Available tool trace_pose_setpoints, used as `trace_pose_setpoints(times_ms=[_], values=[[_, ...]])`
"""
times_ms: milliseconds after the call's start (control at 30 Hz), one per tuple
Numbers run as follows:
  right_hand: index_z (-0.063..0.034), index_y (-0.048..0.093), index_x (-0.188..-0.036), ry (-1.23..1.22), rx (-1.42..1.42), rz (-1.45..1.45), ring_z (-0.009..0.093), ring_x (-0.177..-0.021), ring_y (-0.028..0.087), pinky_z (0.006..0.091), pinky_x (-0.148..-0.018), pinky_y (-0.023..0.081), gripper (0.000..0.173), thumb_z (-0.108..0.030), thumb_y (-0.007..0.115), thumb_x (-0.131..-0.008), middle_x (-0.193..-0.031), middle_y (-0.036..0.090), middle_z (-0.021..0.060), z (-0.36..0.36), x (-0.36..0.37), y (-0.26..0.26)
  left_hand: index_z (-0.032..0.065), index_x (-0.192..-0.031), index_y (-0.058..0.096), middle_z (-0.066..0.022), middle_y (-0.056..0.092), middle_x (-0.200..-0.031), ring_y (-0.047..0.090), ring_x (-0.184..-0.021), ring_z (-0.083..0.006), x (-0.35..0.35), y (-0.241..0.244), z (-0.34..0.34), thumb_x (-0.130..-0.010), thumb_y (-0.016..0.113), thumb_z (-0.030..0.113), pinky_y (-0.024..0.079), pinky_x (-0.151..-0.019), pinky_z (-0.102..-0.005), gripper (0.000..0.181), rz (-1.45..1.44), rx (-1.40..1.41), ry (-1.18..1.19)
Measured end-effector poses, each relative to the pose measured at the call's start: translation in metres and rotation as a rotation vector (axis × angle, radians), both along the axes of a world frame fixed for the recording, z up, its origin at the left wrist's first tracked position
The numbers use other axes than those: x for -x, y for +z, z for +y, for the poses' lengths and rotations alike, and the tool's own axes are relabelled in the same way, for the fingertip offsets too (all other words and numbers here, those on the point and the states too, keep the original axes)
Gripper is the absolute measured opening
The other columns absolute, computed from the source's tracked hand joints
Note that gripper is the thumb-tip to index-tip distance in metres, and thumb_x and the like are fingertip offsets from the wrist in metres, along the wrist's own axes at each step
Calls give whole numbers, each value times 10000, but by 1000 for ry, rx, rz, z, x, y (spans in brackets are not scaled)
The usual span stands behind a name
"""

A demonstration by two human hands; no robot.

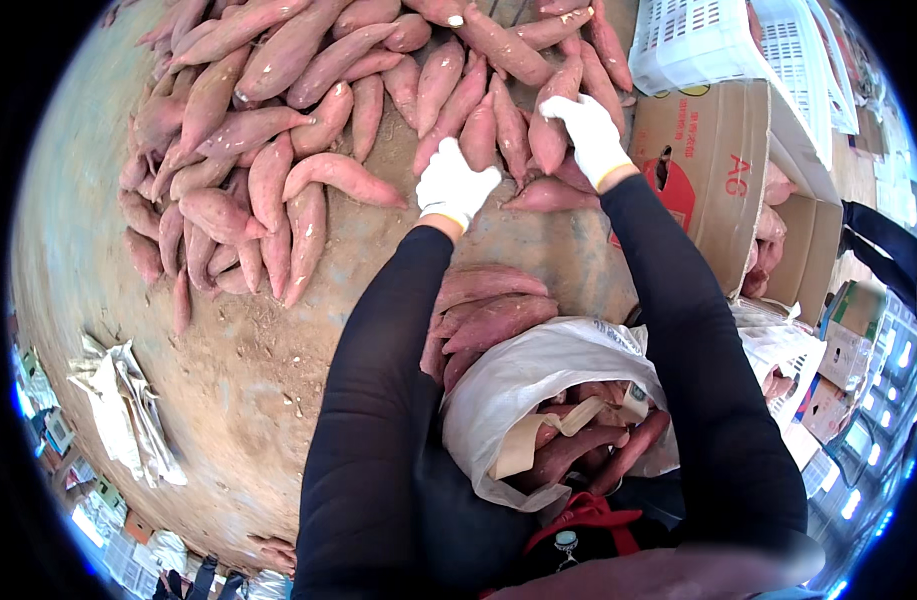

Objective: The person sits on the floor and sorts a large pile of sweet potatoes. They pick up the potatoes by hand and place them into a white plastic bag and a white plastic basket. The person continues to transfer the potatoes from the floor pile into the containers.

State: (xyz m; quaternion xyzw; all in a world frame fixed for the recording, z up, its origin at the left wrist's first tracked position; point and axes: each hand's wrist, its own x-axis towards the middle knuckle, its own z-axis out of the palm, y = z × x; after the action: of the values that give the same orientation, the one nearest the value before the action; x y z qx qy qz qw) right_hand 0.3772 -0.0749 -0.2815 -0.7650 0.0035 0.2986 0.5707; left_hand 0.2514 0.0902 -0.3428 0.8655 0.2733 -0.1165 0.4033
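Note:
A large heap of red-skinned sweet potatoes (256,127) lies on the dusty surface before me. My left hand (457,180), in a white glove, is at the near edge of the heap, its fingertips against a sweet potato (479,135); whether it grips it is unclear. My right hand (587,135), also gloved, has its fingers on the side of another sweet potato (552,120) that points towards me. Nearer my body, an open white woven sack (548,360) holds darker sweet potatoes and strips of card. A small group of sweet potatoes (496,315) lies just beyond the sack.
At the right, a printed cardboard box (713,165) holds more sweet potatoes, with white plastic crates (698,45) behind it. A crumpled whitish sack (128,412) lies at the left. Another person's dark-clad legs (882,240) show at the far right.

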Motion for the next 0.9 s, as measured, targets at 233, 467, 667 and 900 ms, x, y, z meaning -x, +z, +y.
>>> trace_pose_setpoints(times_ms=[233, 467, 667, 900], values=[[-45, 567, -1290, 290, 131, -412, 293, -1060, 645, 385, -902, 513, 609, -416, 733, -837, -1161, 662, 164, -18, 32, 0, 15, -1368, 486, -124, 573, -1310, 557, -1210, -297, 38, -3, 3, -890, 624, 209, 436, -1059, -403, 534, -319, 1752, 582], [-61, 574, -1320, 671, 228, -499, 311, -1121, 620, 393, -938, 508, 559, -372, 702, -874, -1266, 619, 168, 24, 29, 25, 10, -1378, 471, -144, 574, -1322, 545, -1236, -302, 69, -5, 43, -872, 610, 182, 415, -1105, -448, 552, -386, 1979, 760], [7, 552, -1241, 273, 638, -1187, 405, -959, 633, 465, -876, 519, 643, -427, 707, -793, -1098, 632, 219, 47, -51, -32, 25, -1385, 470, -154, 570, -1333, 521, -1259, -339, 76, -31, 51, -824, 633, 204, 386, -1122, -464, 610, -367, 1940, 735], [-25, 595, -1141, 410, 696, -891, 418, -1037, 621, 484, -893, 505, 577, -434, 705, -750, -1111, 638, 247, 42, -38, -16, 4, -1251, 553, -158, 650, -1169, 614, -1095, -334, 70, -31, 27, -826, 661, 135, 490, -1006, -475, 458, -143, 2023, 815]])
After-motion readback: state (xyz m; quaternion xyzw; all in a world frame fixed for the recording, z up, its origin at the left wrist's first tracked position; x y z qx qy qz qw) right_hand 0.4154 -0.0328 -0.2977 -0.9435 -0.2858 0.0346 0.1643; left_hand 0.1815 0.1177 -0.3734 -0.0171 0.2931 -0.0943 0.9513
